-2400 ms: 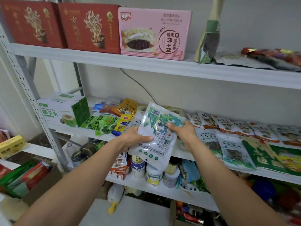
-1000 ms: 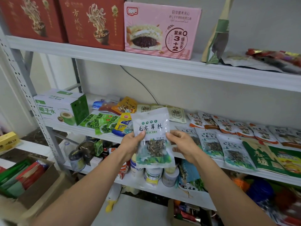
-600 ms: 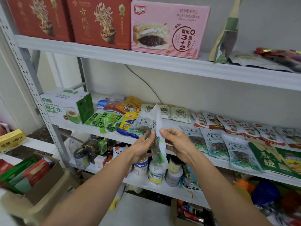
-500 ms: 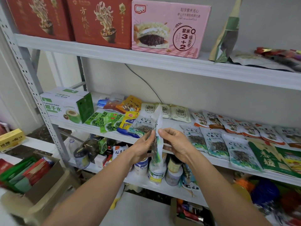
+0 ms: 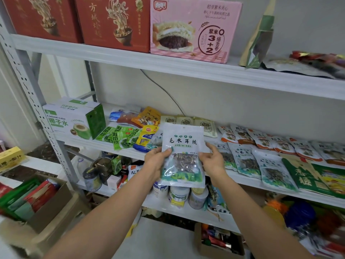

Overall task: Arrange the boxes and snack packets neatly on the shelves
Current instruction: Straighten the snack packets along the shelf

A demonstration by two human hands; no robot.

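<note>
Head view — white shelves (image 5: pixel 168 66) against pale wall (image 5: pixel 233 103) — packet (image 5: pixel 182 144) held before them.

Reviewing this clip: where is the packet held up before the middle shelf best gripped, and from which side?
Grip the packet at its side edges near mid-height, coming in from left and right. It is a flat, limp-looking pouch held upright, face toward the camera, so a pinch on each edge should keep it flat. The left hand pinches the left edge, thumb in front.
</note>
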